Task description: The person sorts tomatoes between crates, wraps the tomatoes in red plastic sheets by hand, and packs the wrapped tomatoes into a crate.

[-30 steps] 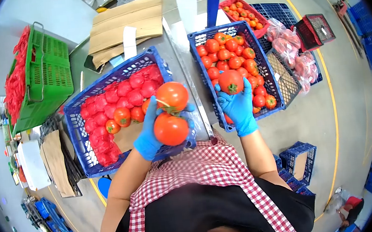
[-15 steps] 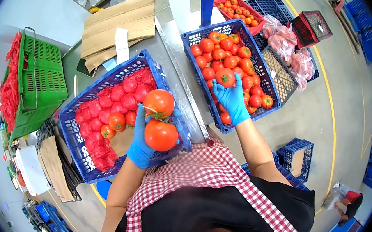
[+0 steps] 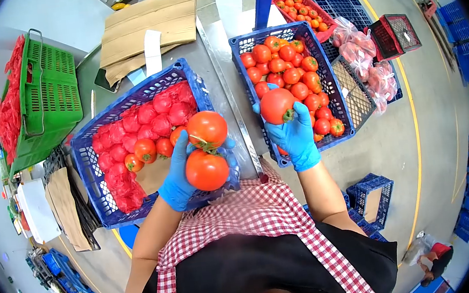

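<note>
My left hand (image 3: 178, 181), in a blue glove, holds two large red tomatoes (image 3: 207, 170), one above the other, with green stems between them. It is over the near right part of a blue crate (image 3: 91, 187) holding red-wrapped tomatoes (image 3: 139, 121), several bare tomatoes and a bit of cardboard. My right hand (image 3: 297, 140), gloved too, has its fingers round a single tomato (image 3: 277, 106) with its stem end toward the lower right. That hand is above the near side of a second blue crate (image 3: 341, 113) full of loose tomatoes (image 3: 295, 74).
A green crate (image 3: 52, 97) with red wrapping stands at the left. Cardboard sheets (image 3: 147, 27) lie on the metal table beyond the left crate. A blue post (image 3: 262, 0) rises behind the right crate. Bagged tomatoes (image 3: 357, 50) are on the floor; a person (image 3: 436, 259) is far off at lower right.
My right hand has lifted a tomato up from the right crate, closer to me, and it has turned. My left hand still holds its two tomatoes, shifted slightly right.
</note>
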The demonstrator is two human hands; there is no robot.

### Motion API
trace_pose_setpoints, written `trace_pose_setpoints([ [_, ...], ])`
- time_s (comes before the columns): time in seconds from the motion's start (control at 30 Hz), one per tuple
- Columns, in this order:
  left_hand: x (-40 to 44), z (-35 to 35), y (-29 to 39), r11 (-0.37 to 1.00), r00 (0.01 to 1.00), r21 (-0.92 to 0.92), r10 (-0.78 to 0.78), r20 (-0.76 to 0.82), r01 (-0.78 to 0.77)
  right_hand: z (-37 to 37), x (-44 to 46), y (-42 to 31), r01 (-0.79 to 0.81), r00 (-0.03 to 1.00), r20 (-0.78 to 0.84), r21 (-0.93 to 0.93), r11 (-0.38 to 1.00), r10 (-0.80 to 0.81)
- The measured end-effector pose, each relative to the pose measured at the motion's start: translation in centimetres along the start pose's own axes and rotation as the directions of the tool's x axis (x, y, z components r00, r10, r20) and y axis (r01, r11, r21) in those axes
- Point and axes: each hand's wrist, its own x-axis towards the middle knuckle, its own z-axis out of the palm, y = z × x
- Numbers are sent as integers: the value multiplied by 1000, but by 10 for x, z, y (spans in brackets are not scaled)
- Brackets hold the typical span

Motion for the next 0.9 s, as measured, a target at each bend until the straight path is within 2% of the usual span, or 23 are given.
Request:
trace_pose_setpoints([
  [0.1, -2, -3, 1, 997, 999, 72, 32, -4, -31, 9, -5, 6, 60, 998, -29, -91, 994, -63],
  [0.2, -2, -5, 1, 991, 999, 122, 52, -4, -51, 17, -9, 10, 106, 982, -144, -100, 989, -120],
  [0.3, -4, -2, 1, 992, 998, 118, 54, -9, -53, 25, -12, 16, 135, 977, -150, -118, 984, -152],
  [0.4, -5, -1, -1, 994, 996, 102, 55, -67, -48, 27, -16, 13, 38, 997, -65, -119, 992, -46],
  [0.5, -7, 19, -6, 984, 997, 165, 72, -25, -66, 39, -17, 17, 64, 996, -27, -381, 922, -80],
  [0.6, -6, 39, -16, 978, 987, 177, 93, 129, -115, 39, -12, 21, 62, 992, -63, -525, 849, -111],
  [0.7, -2, 48, -23, 940, 990, 321, 84, 117, -117, 40, -13, 24, 44, 998, -18, -543, 838, -64],
  [0.73, -1, 46, -24, 937, 991, 338, 50, 122, -89, 41, -12, 29, 64, 992, -60, -545, 836, -115],
  [0.83, 4, 48, -27, 870, 993, 480, 87, 78, -114, 43, -13, 31, 78, 980, -90, -639, 765, -176],
  [0.9, 6, 43, -31, 878, 992, 461, 103, 72, -125, 43, -14, 37, 129, 954, -81, -757, 640, -288],
])
